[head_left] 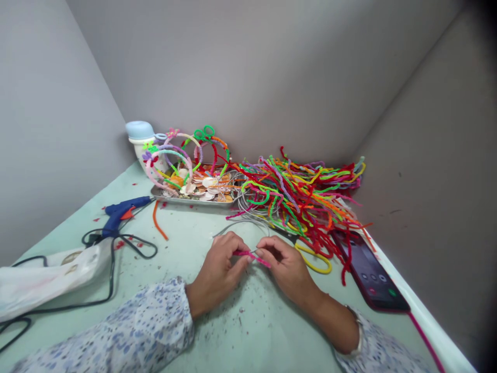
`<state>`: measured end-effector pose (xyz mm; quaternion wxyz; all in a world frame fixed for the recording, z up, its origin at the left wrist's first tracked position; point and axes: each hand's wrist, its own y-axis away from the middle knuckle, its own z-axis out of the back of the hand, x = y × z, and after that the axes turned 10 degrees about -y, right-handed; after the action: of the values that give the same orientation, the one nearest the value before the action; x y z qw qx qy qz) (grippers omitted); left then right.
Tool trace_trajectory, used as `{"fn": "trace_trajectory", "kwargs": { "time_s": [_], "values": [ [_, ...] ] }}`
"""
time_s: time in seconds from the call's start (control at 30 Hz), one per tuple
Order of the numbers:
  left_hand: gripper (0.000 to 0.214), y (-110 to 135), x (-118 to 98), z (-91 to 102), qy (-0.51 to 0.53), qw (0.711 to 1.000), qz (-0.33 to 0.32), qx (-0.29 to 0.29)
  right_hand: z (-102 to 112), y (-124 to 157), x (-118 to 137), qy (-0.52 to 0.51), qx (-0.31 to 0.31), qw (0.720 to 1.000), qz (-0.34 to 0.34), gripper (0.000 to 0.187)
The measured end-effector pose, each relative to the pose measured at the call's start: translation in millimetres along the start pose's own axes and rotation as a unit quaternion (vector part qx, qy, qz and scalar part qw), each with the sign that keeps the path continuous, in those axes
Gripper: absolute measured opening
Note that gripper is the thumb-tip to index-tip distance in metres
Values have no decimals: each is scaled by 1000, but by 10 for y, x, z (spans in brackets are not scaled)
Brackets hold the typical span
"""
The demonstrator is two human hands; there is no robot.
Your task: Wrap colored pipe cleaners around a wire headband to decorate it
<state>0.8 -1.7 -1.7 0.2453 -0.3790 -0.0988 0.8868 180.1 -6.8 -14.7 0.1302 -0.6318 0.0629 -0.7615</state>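
Close together over the middle of the table are my left hand (225, 264) and my right hand (287, 264), both with fingers pinched. A short bright pink pipe cleaner (263, 261) runs between them, gripped by the left thumb and fingers, its free end near the right thumb. My right fingertips pinch a thin grey wire (253, 252), which meets the pink pipe cleaner. Behind the hands a grey wire curve (243, 221) arches up; whether it is the same wire I cannot tell. Scissors with yellow handles (314, 259) lie beside my right hand, partly under pipe cleaners.
A heap of coloured pipe cleaners (295, 191) lies behind my right hand. A metal tray (194, 201) holds discs and decorated headbands (171, 150), near a bottle (140, 132). Left are a blue glue gun (114, 215), its black cord and a plastic bag (54, 280); right, a phone (375, 274).
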Motion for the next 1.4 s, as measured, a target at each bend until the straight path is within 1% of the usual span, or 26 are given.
{"fn": "trace_trajectory", "kwargs": {
  "time_s": [0.33,0.53,0.73,0.97,1.17,1.4],
  "values": [
    [13,-10,2,5,22,1000,-1,-2,5,3,19,25,18,999,30,7],
    [16,-10,4,5,48,999,14,2,11,-1,10,39,31,998,32,6],
    [12,-22,-10,-15,22,1000,19,2,10,-12,5,17,16,999,23,7],
    [17,-11,-11,-1,27,1000,14,0,12,2,2,31,22,999,28,6],
    [22,-19,10,2,61,997,36,18,18,-1,10,39,38,998,37,5],
    [26,-39,5,-7,114,989,85,37,22,4,20,42,45,997,41,4]
  ]
}}
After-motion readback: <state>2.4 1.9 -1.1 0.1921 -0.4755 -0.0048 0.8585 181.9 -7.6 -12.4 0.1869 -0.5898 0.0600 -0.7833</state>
